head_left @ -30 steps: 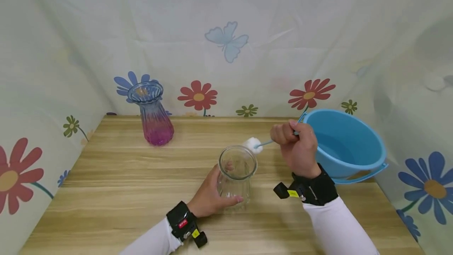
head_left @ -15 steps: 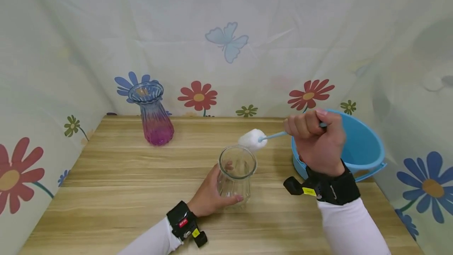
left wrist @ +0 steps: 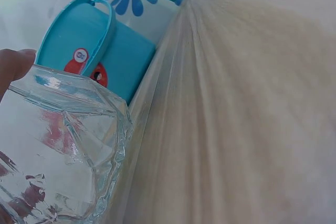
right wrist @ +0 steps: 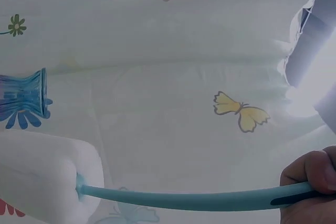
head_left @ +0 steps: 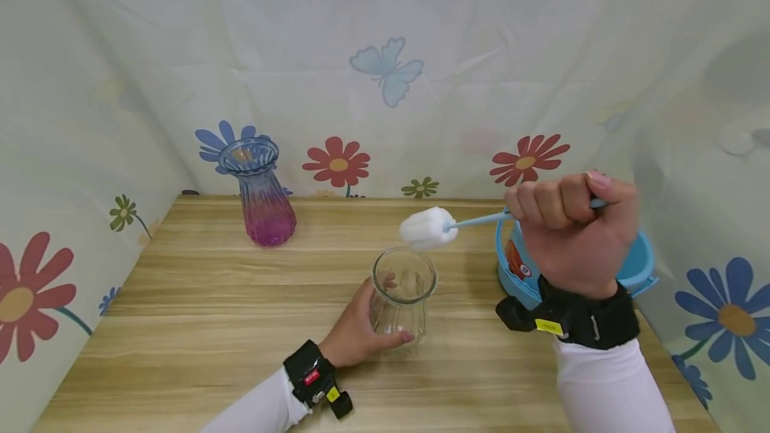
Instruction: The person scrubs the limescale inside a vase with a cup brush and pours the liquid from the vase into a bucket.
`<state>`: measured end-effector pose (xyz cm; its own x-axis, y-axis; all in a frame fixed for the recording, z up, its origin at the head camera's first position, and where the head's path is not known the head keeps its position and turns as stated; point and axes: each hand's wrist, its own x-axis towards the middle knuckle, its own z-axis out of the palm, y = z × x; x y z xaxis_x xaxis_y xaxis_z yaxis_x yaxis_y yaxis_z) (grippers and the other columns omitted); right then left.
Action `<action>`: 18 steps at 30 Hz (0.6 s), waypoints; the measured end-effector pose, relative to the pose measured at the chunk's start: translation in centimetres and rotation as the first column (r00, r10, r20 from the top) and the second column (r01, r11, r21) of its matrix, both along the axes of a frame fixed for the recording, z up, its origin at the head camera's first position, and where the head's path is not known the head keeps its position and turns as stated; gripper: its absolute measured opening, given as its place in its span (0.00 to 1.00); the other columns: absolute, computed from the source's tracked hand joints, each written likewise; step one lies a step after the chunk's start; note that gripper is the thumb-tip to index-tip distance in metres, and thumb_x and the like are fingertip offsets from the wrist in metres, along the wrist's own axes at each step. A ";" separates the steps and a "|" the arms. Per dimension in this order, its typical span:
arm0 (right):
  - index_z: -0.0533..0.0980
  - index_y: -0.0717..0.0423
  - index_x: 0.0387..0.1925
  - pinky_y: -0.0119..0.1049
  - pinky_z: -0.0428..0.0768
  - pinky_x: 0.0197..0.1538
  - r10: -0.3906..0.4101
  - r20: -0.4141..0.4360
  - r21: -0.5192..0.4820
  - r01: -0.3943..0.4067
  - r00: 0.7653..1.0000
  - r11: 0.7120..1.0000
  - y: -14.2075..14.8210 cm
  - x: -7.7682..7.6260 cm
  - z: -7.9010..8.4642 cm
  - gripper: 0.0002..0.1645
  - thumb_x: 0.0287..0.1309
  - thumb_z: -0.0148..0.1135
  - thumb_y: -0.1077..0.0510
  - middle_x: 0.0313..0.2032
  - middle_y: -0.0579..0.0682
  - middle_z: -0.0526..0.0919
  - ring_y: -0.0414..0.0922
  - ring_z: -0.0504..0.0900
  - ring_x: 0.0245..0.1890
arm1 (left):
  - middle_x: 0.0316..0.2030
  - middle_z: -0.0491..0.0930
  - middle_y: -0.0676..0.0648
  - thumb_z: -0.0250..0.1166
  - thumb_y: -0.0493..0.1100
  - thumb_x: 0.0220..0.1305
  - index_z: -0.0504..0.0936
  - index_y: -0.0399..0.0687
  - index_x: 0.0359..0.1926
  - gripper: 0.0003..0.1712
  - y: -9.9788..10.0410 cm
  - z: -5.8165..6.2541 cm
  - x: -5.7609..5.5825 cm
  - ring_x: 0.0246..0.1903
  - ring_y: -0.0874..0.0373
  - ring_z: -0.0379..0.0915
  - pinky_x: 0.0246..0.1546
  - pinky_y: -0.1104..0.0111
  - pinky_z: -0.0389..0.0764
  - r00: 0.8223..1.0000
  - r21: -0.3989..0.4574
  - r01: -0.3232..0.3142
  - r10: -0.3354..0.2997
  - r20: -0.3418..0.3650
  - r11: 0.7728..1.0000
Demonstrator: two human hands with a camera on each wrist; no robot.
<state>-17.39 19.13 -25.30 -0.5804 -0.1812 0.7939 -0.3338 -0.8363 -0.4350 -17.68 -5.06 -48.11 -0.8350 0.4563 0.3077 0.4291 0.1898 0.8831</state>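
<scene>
My left hand [head_left: 361, 333] grips a clear glass vase [head_left: 402, 306] low on its side, thumb across the front. The vase stands upright on the wooden table; in the left wrist view its thick glass base [left wrist: 63, 150] fills the lower left. My right hand [head_left: 574, 232] holds the blue handle [right wrist: 199, 200] of a bottle brush in a fist. The brush's white sponge head [head_left: 429, 228] hovers just above and behind the vase's rim, pointing left. In the right wrist view the same sponge head [right wrist: 50, 177] is at lower left.
A blue bucket [head_left: 511, 279] stands on the right of the table, partly hidden behind my right hand. At the back left is a blue-to-pink ribbed glass vase [head_left: 265, 199]. A flower-print curtain [head_left: 385, 132] lines the back and sides.
My right hand has moved right and upward, drawing the brush away from the bucket so its whole sponge head shows above the vase. The left hand and glass vase stay put.
</scene>
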 end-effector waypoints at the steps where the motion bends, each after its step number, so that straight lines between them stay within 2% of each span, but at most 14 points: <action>1: 0.45 0.50 0.11 0.35 0.48 0.23 0.017 0.001 -0.008 -0.017 1.000 1.000 0.0 0.1 0.1 0.22 0.61 0.28 0.57 0.14 0.44 0.49 0.40 0.48 0.14 | 0.61 0.67 0.37 0.77 0.50 0.46 0.58 0.42 0.69 0.53 0.0 0.0 0.0 0.62 0.48 0.59 0.63 0.40 0.59 1.000 0.002 -0.003 0.003 0.000 1.000; 3: 0.45 0.50 0.12 0.36 0.48 0.23 0.053 0.008 -0.015 -0.053 0.999 0.999 0.0 0.3 0.1 0.21 0.61 0.27 0.57 0.14 0.44 0.49 0.40 0.47 0.15 | 0.61 0.67 0.38 0.78 0.51 0.46 0.59 0.43 0.69 0.53 0.0 -0.2 0.0 0.62 0.49 0.59 0.63 0.40 0.58 1.000 0.006 -0.008 0.008 0.002 1.000; 5: 0.45 0.50 0.12 0.36 0.48 0.23 0.079 0.025 -0.011 -0.078 0.997 0.997 -0.1 0.6 0.2 0.21 0.61 0.27 0.57 0.14 0.44 0.49 0.40 0.47 0.15 | 0.61 0.66 0.40 0.77 0.53 0.46 0.58 0.46 0.69 0.54 0.1 -1.0 -0.3 0.62 0.51 0.58 0.63 0.40 0.58 1.000 -0.001 -0.013 0.013 -0.007 1.000; 10: 0.45 0.50 0.12 0.37 0.48 0.24 0.123 0.043 0.044 -0.125 0.992 0.991 -0.4 0.9 0.1 0.21 0.61 0.26 0.58 0.14 0.44 0.49 0.41 0.47 0.16 | 0.65 0.61 0.53 0.76 0.63 0.45 0.52 0.62 0.72 0.58 0.2 -3.3 -1.5 0.63 0.60 0.55 0.65 0.44 0.57 1.000 -0.034 -0.006 0.006 -0.002 0.999; 14: 0.46 0.51 0.13 0.36 0.48 0.24 0.146 0.021 0.126 -0.147 0.989 0.981 -0.8 0.8 -0.3 0.22 0.65 0.25 0.58 0.15 0.44 0.49 0.40 0.48 0.16 | 0.67 0.59 0.59 0.76 0.62 0.45 0.46 0.69 0.74 0.61 0.2 -3.5 -1.7 0.64 0.62 0.54 0.66 0.46 0.56 1.000 -0.019 0.023 -0.023 0.020 1.000; 18: 0.46 0.50 0.13 0.36 0.48 0.23 0.097 0.017 0.217 -0.098 0.995 0.971 -1.4 0.6 -0.7 0.23 0.67 0.24 0.59 0.14 0.43 0.49 0.39 0.50 0.15 | 0.66 0.60 0.60 0.77 0.60 0.45 0.47 0.69 0.74 0.61 0.2 -3.3 -1.7 0.64 0.62 0.54 0.66 0.46 0.55 0.999 0.007 0.037 -0.037 0.021 0.999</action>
<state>-16.80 17.73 -26.04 -0.5567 -0.4046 0.7255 -0.2519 -0.7500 -0.6116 -19.37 -4.84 -51.44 -0.8240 0.4850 0.2929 0.4166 0.1682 0.8934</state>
